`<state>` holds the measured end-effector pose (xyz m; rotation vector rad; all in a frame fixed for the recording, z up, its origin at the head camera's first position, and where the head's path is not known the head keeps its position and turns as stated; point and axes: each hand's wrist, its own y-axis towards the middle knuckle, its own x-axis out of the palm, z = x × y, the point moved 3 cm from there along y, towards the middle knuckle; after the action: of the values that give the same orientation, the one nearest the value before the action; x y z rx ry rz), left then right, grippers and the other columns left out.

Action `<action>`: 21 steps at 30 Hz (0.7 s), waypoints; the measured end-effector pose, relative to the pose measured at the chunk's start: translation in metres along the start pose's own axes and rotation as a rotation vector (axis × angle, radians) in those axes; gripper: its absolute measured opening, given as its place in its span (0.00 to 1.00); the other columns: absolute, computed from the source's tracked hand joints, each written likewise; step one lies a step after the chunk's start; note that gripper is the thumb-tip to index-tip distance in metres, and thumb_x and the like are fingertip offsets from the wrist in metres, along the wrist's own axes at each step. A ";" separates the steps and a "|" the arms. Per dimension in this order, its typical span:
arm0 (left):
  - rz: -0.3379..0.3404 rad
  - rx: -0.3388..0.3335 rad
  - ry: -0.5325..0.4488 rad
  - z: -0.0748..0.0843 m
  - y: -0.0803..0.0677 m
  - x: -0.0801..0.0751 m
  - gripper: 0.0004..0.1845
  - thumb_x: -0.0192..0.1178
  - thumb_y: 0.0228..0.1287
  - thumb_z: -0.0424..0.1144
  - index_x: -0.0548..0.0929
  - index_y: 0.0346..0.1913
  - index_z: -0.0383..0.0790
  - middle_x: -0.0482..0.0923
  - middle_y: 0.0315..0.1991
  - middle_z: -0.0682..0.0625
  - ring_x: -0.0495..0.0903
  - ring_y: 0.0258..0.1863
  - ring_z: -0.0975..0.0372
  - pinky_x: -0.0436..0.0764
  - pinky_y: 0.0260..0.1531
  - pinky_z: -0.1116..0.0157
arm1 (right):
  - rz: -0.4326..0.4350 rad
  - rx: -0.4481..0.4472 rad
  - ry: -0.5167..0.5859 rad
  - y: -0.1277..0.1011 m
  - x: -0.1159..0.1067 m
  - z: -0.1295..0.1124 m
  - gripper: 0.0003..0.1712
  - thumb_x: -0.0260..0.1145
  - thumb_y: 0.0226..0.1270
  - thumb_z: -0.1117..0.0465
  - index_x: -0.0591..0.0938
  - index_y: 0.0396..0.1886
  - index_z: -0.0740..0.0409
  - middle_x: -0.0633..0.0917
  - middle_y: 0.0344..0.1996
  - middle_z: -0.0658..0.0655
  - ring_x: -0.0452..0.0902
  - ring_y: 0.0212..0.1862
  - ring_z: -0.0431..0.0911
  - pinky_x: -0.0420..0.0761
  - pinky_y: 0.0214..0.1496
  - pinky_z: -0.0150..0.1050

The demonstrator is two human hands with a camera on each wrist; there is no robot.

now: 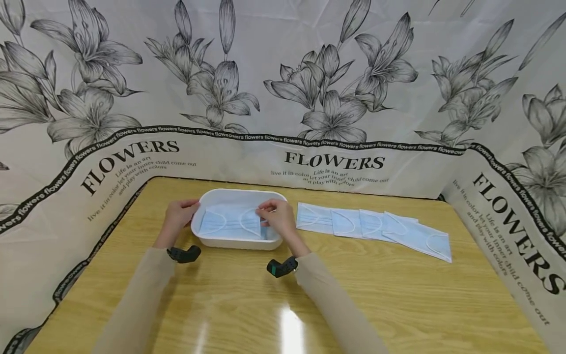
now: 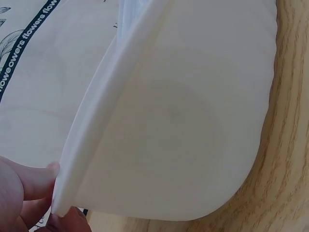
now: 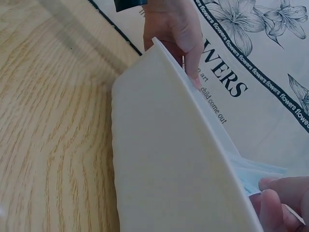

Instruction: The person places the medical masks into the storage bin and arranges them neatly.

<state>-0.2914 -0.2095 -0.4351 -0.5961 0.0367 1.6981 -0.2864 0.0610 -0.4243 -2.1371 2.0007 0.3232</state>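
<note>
A white plastic tray [image 1: 239, 242] stands on the wooden table, with a light blue face mask [image 1: 227, 222] lying inside it. My left hand [image 1: 180, 214] holds the tray's left rim; its fingers [image 2: 29, 188] pinch the edge of the tray [image 2: 169, 145]. My right hand [image 1: 275, 215] is over the tray's right end and pinches the mask's edge. In the right wrist view the tray's outer wall [image 3: 169, 169] fills the frame, the mask [image 3: 251, 176] peeks over the rim by my right hand's fingers [image 3: 280, 198], and my left hand [image 3: 176, 29] is at the far end.
Several more blue masks [image 1: 376, 226] lie in an overlapping row to the right of the tray. A flower-printed cloth [image 1: 336, 162] walls the table at the back and both sides. Bare wood [image 1: 247, 305] stretches toward me.
</note>
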 end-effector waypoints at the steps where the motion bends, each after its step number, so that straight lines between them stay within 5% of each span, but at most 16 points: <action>1: -0.004 0.003 0.002 0.000 0.000 0.000 0.23 0.49 0.73 0.44 0.72 0.65 0.35 0.72 0.63 0.37 0.76 0.46 0.60 0.77 0.32 0.75 | 0.006 0.004 -0.004 0.000 0.000 0.000 0.08 0.70 0.59 0.65 0.86 0.37 0.63 0.86 0.30 0.60 0.82 0.23 0.39 0.83 0.28 0.35; 12: -0.022 -0.023 -0.027 0.000 0.001 -0.002 0.23 0.49 0.74 0.44 0.72 0.66 0.37 0.71 0.64 0.39 0.75 0.51 0.60 0.78 0.41 0.71 | 0.112 -0.038 -0.069 0.000 0.002 0.001 0.08 0.73 0.56 0.63 0.85 0.34 0.61 0.86 0.24 0.58 0.77 0.16 0.37 0.81 0.23 0.34; 21: 0.004 -0.055 -0.042 -0.001 0.000 -0.002 0.22 0.52 0.72 0.44 0.75 0.63 0.38 0.73 0.63 0.40 0.78 0.43 0.65 0.77 0.31 0.74 | 0.140 -0.060 -0.109 -0.002 0.005 0.001 0.09 0.73 0.55 0.64 0.86 0.36 0.61 0.86 0.25 0.58 0.78 0.16 0.39 0.80 0.21 0.33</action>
<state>-0.2915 -0.2115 -0.4350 -0.6019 -0.0390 1.7197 -0.2841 0.0565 -0.4268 -1.9710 2.1079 0.5162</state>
